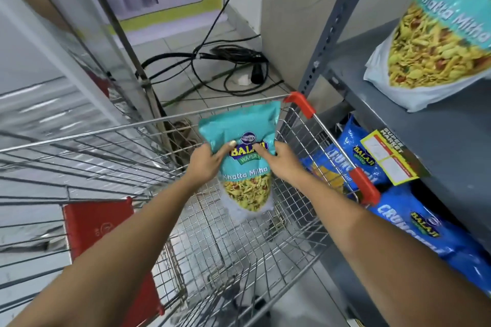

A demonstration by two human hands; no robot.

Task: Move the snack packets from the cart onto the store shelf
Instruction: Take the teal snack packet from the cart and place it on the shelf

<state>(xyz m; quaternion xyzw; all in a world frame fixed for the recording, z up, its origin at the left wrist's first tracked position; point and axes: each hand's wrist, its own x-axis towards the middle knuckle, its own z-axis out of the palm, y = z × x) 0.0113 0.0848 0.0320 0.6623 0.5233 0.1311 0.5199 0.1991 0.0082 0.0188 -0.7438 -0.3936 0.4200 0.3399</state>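
While both hands grip teal packet over cart, left hand and right hand fingers closed on its sides. One teal packet already on shelf right of fingers. Cart otherwise looks empty; likely last one.

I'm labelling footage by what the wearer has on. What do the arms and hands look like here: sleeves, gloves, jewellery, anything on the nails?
Both forearms are bare as far as the picture shows: no sleeves or gloves. The left hand and right hand show no rings, and neither wrist carries a watch or bangle. The left thumbnail looks pale and unpainted; the other nails are too small or hidden to judge.
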